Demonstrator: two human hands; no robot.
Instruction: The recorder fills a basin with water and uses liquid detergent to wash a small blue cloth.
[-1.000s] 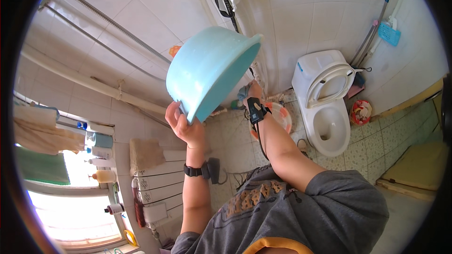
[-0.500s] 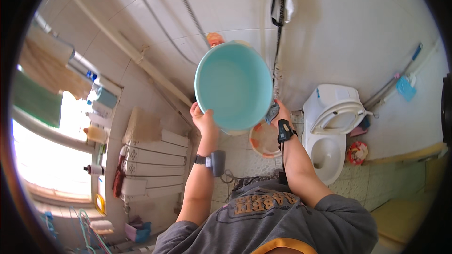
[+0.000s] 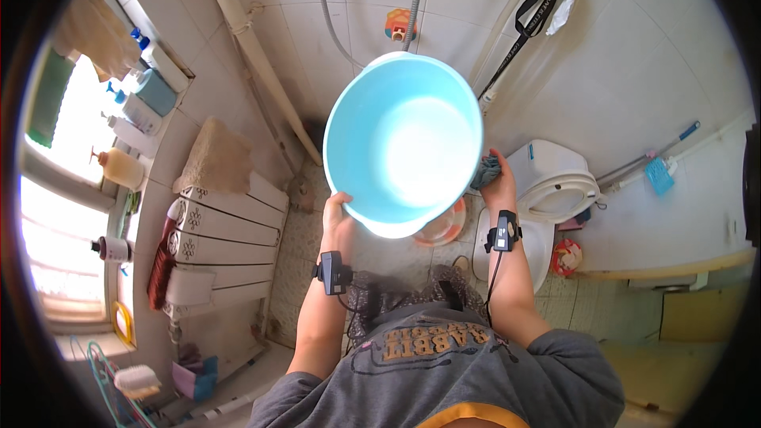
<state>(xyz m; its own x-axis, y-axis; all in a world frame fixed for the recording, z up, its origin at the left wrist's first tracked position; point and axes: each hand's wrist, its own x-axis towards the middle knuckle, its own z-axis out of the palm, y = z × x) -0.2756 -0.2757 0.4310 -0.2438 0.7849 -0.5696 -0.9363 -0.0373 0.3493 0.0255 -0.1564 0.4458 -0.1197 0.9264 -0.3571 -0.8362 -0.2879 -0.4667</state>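
Note:
A light-blue plastic basin (image 3: pixel 361 143) is held up in front of me, tilted so that its inside faces me; a bright patch of light lies on its bottom. My left hand (image 3: pixel 338 218) is closed on its near left rim, thumb over the edge. At the basin's right side, my right hand (image 3: pixel 499 182) is closed round a crumpled grey-blue cloth (image 3: pixel 487 171). Whether its fingers also touch the basin's outer wall cannot be made out. Below, partly hidden by the blue basin, an orange-and-white basin (image 3: pixel 452 226) stands on the floor.
To the right are a white toilet (image 3: pixel 563 190) with its lid up and a red-and-white bin (image 3: pixel 567 257). A radiator (image 3: pixel 226 230) stands left, beneath a sill with several bottles (image 3: pixel 119 168). A hose (image 3: pixel 416 0) and a black strap (image 3: pixel 511 55) hang on the wall ahead.
The blue basin now looks larger and brighter inside, and its tilt has altered. The right hand with the cloth has shifted right, away from the rim's lower edge. My view has turned somewhat.

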